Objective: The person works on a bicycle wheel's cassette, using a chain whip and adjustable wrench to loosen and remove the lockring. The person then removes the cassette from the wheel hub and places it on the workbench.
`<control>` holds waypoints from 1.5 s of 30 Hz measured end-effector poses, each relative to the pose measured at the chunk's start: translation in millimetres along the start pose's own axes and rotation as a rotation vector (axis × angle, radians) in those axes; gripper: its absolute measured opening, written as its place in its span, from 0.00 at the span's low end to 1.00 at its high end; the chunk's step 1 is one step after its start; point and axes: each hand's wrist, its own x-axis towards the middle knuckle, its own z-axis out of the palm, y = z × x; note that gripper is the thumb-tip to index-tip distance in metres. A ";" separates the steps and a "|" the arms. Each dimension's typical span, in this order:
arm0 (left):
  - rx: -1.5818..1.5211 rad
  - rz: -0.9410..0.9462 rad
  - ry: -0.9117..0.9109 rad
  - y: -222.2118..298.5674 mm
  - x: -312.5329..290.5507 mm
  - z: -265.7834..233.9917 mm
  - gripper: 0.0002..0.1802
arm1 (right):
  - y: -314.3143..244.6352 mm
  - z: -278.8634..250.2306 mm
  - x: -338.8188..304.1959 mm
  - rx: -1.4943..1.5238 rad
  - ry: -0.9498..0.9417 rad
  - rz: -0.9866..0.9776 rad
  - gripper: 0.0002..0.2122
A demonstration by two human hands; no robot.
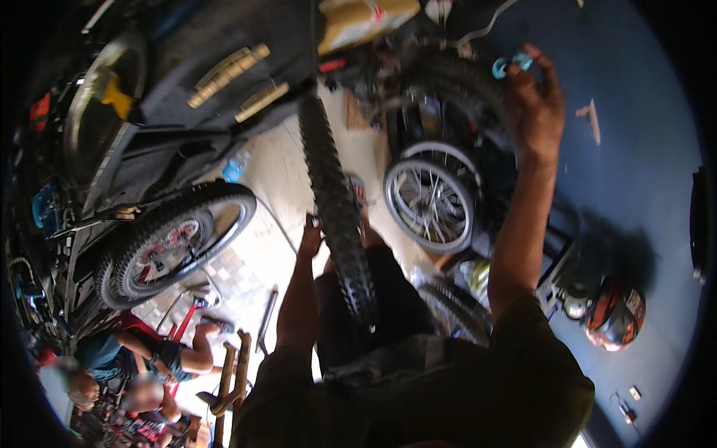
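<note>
A black knobby tyre (337, 216) stands upright in front of me, running from the upper middle down to my lap. My left hand (311, 240) rests against its left side, fingers on the tread. My right hand (535, 104) is raised high toward the blue wall (635, 164) and pinches a small light-blue ring-shaped part (509, 65) between its fingertips.
A motorcycle with a knobby wheel (175, 243) stands at the left. Spoked rims (429, 198) lean against the wall at centre right. A red and white helmet (614, 313) lies at the right. Two people (142, 366) crouch at the lower left beside brown exhaust pipes (231, 377).
</note>
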 end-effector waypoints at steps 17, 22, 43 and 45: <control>0.218 -0.073 0.304 40.6 -33.2 35.2 0.62 | 415.5 0.1 -299.9 -0.415 0.111 0.780 0.22; 0.259 -0.067 0.345 29.5 -27.4 25.4 0.61 | 412.5 20.4 -302.3 -0.448 0.112 0.709 0.21; -0.037 -0.099 0.263 39.4 -44.4 29.9 0.46 | 389.9 23.6 -293.8 -0.743 0.053 0.460 0.16; -0.124 -0.107 0.344 31.8 -38.8 19.5 0.45 | 391.0 24.4 -291.0 -0.715 0.089 0.465 0.16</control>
